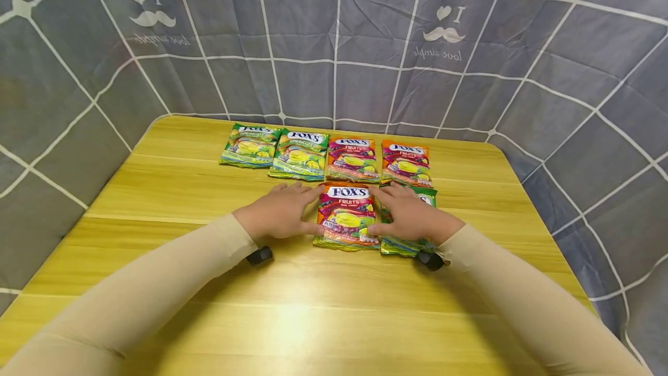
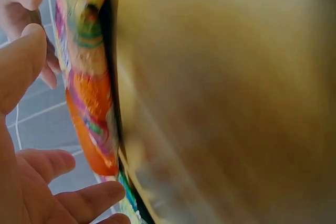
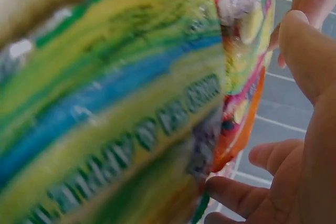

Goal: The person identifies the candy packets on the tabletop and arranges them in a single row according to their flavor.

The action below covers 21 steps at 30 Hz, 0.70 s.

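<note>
A red and orange bag of Fox's Fruits candy [image 1: 347, 213] lies flat on the table between the two hands. On its left side is my left hand [image 1: 282, 212], fingers spread, with the thumb and index fingertips at the bag's edge. From the right my right hand [image 1: 409, 213] reaches over a green candy bag [image 1: 402, 246], its fingertips at the red bag's right edge. That green bag is partly hidden beneath the right hand. Loosely extended fingers [image 2: 86, 203] show in the left wrist view; whether they press the bag I cannot tell.
Behind, a row holds two green Fox's Spring Tea bags [image 1: 250, 147] [image 1: 299, 155] and two red Fox's Fruits bags [image 1: 352, 159] [image 1: 406, 163]. They lie on a yellow wooden table [image 1: 292, 318]. A grey checked curtain [image 1: 302, 22] stands around its back and sides.
</note>
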Each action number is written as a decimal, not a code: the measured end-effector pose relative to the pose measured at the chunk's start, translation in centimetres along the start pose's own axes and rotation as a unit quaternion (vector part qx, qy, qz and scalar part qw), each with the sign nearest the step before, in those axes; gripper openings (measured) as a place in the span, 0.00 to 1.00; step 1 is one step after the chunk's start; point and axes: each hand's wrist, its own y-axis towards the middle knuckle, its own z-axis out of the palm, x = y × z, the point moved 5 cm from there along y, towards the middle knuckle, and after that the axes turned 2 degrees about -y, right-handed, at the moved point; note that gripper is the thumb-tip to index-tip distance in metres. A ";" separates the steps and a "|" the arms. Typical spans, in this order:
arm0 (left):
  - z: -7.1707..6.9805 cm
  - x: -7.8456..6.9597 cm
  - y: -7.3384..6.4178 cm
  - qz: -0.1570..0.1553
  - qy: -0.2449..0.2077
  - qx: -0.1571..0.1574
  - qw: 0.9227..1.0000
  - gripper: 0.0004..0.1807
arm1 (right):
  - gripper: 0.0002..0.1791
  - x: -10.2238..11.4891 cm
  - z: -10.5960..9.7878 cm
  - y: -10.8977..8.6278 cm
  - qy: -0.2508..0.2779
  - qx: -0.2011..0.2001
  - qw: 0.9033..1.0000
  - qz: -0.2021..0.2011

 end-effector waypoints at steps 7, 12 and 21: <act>1.1 -0.5 0.2 -0.003 0.001 0.032 0.999 0.56 | 0.57 0.2 0.8 0.2 -0.020 0.016 1.000 -0.005; 1.2 -0.8 0.3 -0.004 -0.006 0.039 0.999 0.56 | 0.59 0.3 1.1 0.4 -0.026 0.020 0.999 -0.003; 1.5 -0.8 0.6 0.001 -0.041 0.044 0.998 0.56 | 0.60 0.2 1.4 0.6 -0.008 0.017 1.000 0.009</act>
